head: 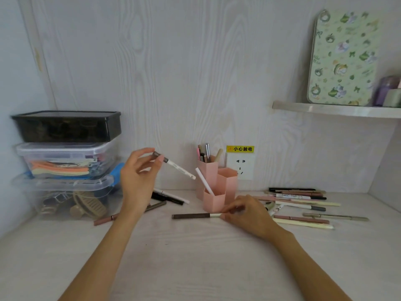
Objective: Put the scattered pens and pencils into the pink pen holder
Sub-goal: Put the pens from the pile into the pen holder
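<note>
The left hand [138, 170] is raised above the desk [173, 257], pinching the grey-capped end of a white pen [176, 167] between thumb and fingertips; its tip slants down toward the pink pen holder [217, 187]. The holder (three hexagonal tubes joined together) stands at the far edge of the desk, in front of a wall socket [240, 166], with several pens already in it. Just near of it, the right hand [245, 211] grips one end of a dark brown pen [193, 216] lying flat. More pens [301, 203] lie scattered to the right.
</note>
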